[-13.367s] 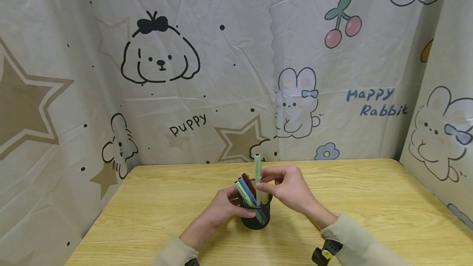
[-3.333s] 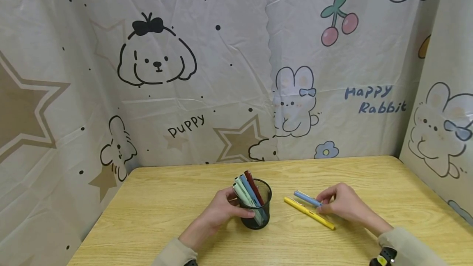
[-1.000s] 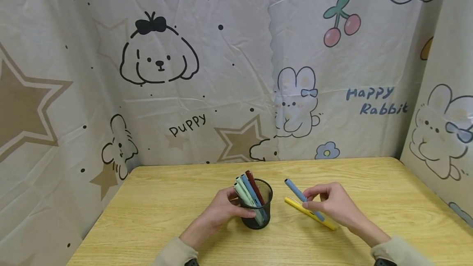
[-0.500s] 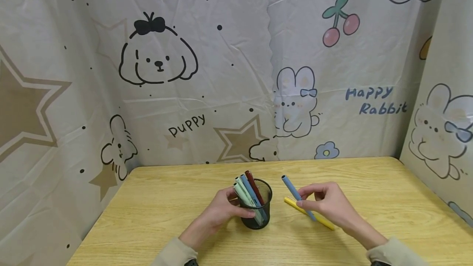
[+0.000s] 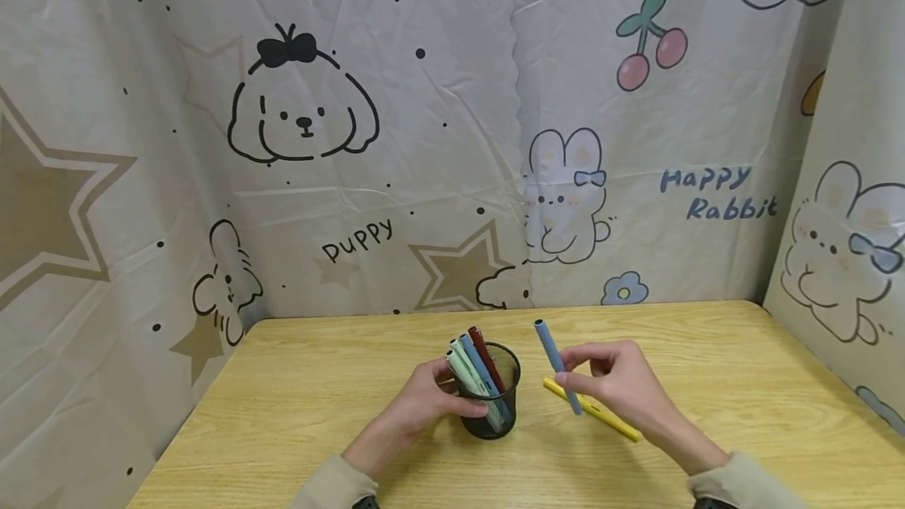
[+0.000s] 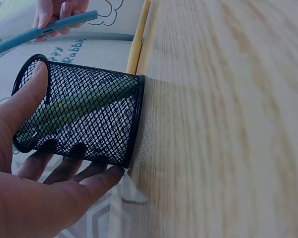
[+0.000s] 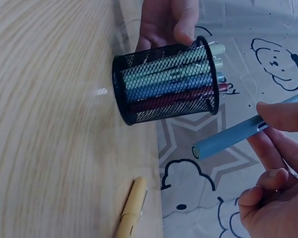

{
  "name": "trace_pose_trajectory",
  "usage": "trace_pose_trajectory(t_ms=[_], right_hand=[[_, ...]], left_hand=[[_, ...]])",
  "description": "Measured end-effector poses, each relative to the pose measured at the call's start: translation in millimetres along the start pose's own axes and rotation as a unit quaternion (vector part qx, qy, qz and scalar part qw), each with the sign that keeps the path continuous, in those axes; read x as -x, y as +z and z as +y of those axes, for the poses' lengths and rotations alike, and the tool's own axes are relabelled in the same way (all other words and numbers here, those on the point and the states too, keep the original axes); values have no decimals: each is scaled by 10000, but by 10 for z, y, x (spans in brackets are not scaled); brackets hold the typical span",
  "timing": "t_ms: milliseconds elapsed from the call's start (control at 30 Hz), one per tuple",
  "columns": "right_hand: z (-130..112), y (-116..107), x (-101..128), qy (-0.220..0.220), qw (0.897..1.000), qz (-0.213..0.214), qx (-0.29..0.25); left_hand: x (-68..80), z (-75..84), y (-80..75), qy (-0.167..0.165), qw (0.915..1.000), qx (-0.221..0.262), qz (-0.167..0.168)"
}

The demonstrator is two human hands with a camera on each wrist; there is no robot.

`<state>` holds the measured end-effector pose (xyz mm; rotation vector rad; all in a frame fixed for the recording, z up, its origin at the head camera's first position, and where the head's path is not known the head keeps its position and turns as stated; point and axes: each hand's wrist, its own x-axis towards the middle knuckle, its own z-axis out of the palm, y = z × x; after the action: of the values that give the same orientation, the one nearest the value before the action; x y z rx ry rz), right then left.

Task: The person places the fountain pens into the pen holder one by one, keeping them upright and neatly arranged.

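A black mesh pen holder [image 5: 488,425] stands on the wooden table [image 5: 318,415]. My left hand [image 5: 427,399] grips it from the left, thumb near the rim [image 6: 37,72] and fingers round the far side. Two pale green pens [image 5: 464,374], a blue pen [image 5: 475,361] and a dark red pen [image 5: 486,354] lean left inside. To the right of the holder, my right hand [image 5: 615,375] pinches another blue pen [image 5: 548,346] between thumb and fingers. This pen is raised above the table and tilted, its upper end toward the left. In the right wrist view its end [image 7: 198,149] points toward the table side.
A yellow pen [image 5: 611,418] lies on the table below the right hand, right of the holder. Behind the table hangs a printed cloth [image 5: 452,140] with cartoon drawings, and another cloth side [image 5: 841,258] closes the right.
Earlier, the right hand held a pale green pen at the holder; that pen now sits inside. The right hand has since picked the blue pen off the table, lifted it leftward and turned it steeper.
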<state>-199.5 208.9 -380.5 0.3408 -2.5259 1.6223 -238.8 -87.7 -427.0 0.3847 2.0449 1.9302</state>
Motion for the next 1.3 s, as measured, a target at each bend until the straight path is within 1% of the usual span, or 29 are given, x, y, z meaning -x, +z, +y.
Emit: trace_pose_trajectory(t_ms=[367, 700, 867, 1067, 1300], right_hand=[[-155, 47, -31, -236, 9997, 103, -15], [-304, 117, -132, -639, 9976, 48, -263], [-369, 158, -174, -815, 9961, 100, -311], [-423, 222, -201, -884, 9953, 115, -379], [-433, 298, -235, -930, 9946, 117, -451]], left_hand=[[2, -5, -5, -17, 10000, -10, -61], [7, 7, 1, -98, 9999, -72, 6], [3, 1, -4, -58, 9999, -95, -5], [1, 8, -10, -28, 9999, -89, -43], [-7, -3, -16, 34, 9999, -92, -104]])
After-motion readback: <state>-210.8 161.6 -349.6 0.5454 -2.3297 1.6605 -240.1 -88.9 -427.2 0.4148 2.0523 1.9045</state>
